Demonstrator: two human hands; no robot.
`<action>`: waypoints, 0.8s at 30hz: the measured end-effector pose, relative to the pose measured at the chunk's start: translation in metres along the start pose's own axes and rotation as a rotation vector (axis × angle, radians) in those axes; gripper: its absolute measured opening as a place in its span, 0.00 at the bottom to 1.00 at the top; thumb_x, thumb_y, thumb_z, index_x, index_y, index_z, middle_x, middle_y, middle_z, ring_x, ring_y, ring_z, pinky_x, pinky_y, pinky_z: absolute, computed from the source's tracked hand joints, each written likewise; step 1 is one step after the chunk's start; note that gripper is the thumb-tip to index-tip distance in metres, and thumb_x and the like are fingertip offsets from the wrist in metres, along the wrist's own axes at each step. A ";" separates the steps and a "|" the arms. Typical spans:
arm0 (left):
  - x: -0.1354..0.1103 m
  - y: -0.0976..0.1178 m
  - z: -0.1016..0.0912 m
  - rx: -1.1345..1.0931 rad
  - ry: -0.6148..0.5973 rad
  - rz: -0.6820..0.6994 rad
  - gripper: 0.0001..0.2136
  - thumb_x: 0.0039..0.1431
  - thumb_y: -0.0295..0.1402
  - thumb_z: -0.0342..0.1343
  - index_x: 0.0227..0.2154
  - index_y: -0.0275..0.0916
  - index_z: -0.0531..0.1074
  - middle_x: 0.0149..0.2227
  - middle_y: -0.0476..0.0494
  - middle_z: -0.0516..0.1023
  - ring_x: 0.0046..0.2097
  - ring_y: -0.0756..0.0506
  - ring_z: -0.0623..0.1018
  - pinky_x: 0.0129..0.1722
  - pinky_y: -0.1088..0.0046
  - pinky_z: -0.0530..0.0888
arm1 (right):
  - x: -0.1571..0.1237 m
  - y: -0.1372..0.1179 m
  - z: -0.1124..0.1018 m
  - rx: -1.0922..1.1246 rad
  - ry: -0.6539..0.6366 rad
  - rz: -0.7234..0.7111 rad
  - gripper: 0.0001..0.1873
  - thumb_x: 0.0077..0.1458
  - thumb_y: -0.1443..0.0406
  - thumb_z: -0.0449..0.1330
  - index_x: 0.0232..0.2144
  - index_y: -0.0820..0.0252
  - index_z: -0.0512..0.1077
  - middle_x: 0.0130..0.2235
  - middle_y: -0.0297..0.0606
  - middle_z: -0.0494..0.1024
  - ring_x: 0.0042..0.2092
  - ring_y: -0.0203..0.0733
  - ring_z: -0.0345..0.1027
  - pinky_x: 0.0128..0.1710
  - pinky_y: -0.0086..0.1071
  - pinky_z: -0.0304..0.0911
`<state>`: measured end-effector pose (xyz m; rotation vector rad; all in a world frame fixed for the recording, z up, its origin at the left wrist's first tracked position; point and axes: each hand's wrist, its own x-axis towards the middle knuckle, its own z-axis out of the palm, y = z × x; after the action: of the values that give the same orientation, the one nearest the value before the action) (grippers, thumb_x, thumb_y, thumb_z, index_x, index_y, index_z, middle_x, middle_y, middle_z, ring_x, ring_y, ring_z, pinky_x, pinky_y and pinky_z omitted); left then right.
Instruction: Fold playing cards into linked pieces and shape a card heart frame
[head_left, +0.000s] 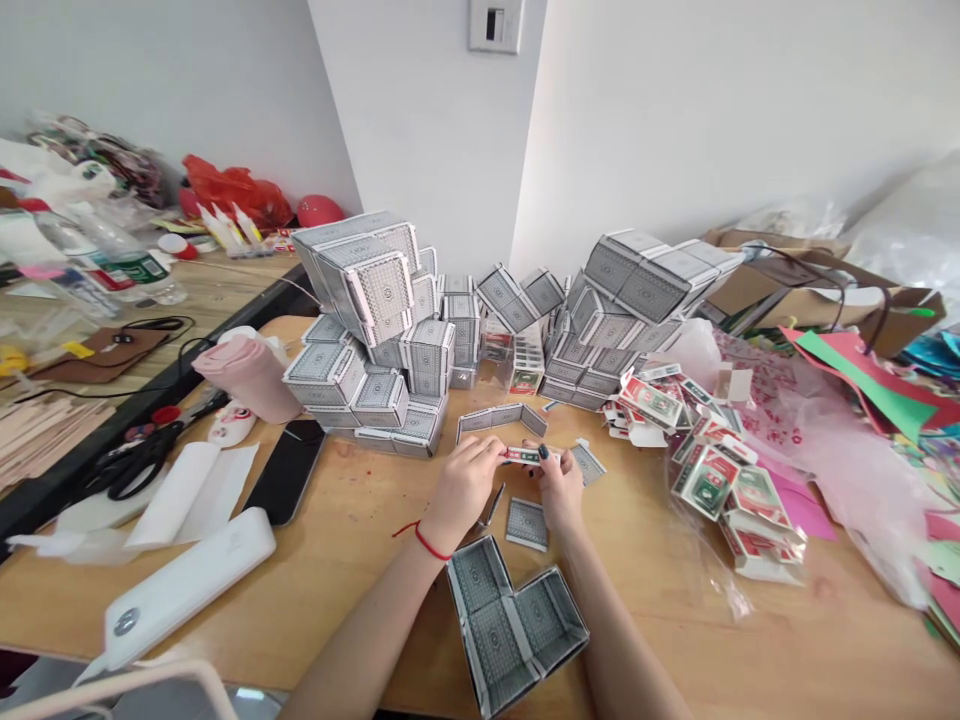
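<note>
Between them, my left hand (466,478) and my right hand (561,484) pinch a small red, green and white card box piece (523,455), one at each end. Just behind it stands a folded strip of grey patterned card (499,418). A flat grey patterned card (527,524) lies below my hands, and another card piece (588,463) is to the right of my right hand. Near me, between my forearms, sits an L-shaped open structure (501,630) made of joined grey patterned cards. A thin dark item (491,506) by my left hand is hard to make out.
Stacks of grey card boxes stand behind left (360,290) and behind right (637,290). Loose red and green card boxes (709,480) lie in a clear bag at right. At left are a phone (286,472), black scissors (146,455), a white device (191,585) and a pink roll (251,378).
</note>
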<state>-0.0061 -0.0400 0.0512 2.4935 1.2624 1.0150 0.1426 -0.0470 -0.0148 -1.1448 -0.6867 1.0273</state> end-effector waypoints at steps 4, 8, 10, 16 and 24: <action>0.000 0.000 0.000 0.009 -0.001 0.002 0.07 0.60 0.30 0.44 0.32 0.38 0.66 0.33 0.46 0.73 0.37 0.48 0.72 0.39 0.69 0.70 | 0.001 0.001 0.000 0.003 0.002 -0.018 0.15 0.43 0.56 0.62 0.28 0.58 0.64 0.29 0.36 0.77 0.26 0.37 0.67 0.29 0.32 0.60; 0.000 0.000 0.001 0.020 -0.005 0.003 0.07 0.61 0.29 0.43 0.32 0.38 0.66 0.33 0.46 0.73 0.37 0.48 0.71 0.39 0.69 0.70 | 0.000 0.001 0.001 -0.001 0.011 -0.020 0.16 0.43 0.55 0.62 0.28 0.58 0.63 0.31 0.37 0.77 0.26 0.37 0.67 0.28 0.32 0.60; 0.000 0.000 0.002 0.027 -0.016 0.007 0.07 0.61 0.29 0.43 0.32 0.38 0.66 0.32 0.46 0.73 0.37 0.48 0.71 0.39 0.69 0.70 | -0.001 0.000 0.001 -0.009 0.017 -0.022 0.17 0.42 0.55 0.62 0.28 0.58 0.62 0.33 0.38 0.77 0.26 0.36 0.67 0.28 0.31 0.60; -0.001 0.000 0.002 0.043 -0.031 0.011 0.08 0.61 0.29 0.42 0.31 0.38 0.66 0.32 0.46 0.72 0.35 0.48 0.71 0.38 0.69 0.69 | -0.004 -0.003 0.001 -0.091 0.053 -0.065 0.18 0.42 0.54 0.62 0.27 0.58 0.60 0.36 0.41 0.77 0.28 0.38 0.68 0.28 0.31 0.60; -0.001 -0.001 0.000 0.024 -0.057 0.028 0.09 0.61 0.29 0.43 0.29 0.37 0.66 0.30 0.47 0.72 0.33 0.49 0.70 0.36 0.70 0.69 | -0.006 -0.014 0.000 -0.161 0.034 -0.145 0.17 0.40 0.56 0.63 0.26 0.58 0.61 0.35 0.40 0.77 0.38 0.43 0.70 0.37 0.35 0.61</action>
<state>-0.0068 -0.0404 0.0503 2.5461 1.2341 0.9333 0.1446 -0.0531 -0.0014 -1.2300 -0.8241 0.8399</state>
